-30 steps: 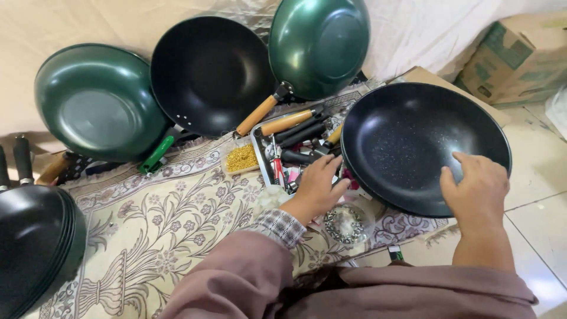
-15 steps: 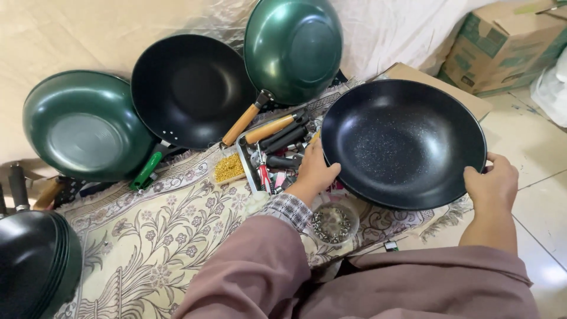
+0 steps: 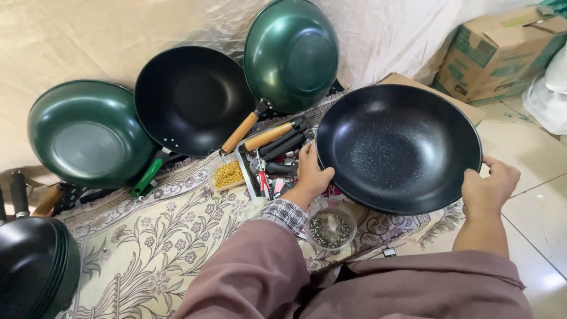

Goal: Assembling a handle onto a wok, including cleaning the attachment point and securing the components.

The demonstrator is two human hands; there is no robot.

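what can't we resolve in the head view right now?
- Left hand fingertips: hidden behind the rim of the black speckled pan.
- Pan handle or mount: none visible; the near rim may hide it.
- Tools in the tray: overlapping and partly behind the left hand, kinds unclear.
- Pan stack: cut off by left and bottom edges, count unclear.
- Small parts in the clear bowl: too small to identify.

Tiled floor point(image 3: 531, 207), patterned rug point(image 3: 147, 248), cream backdrop sheet point(image 3: 88, 35)
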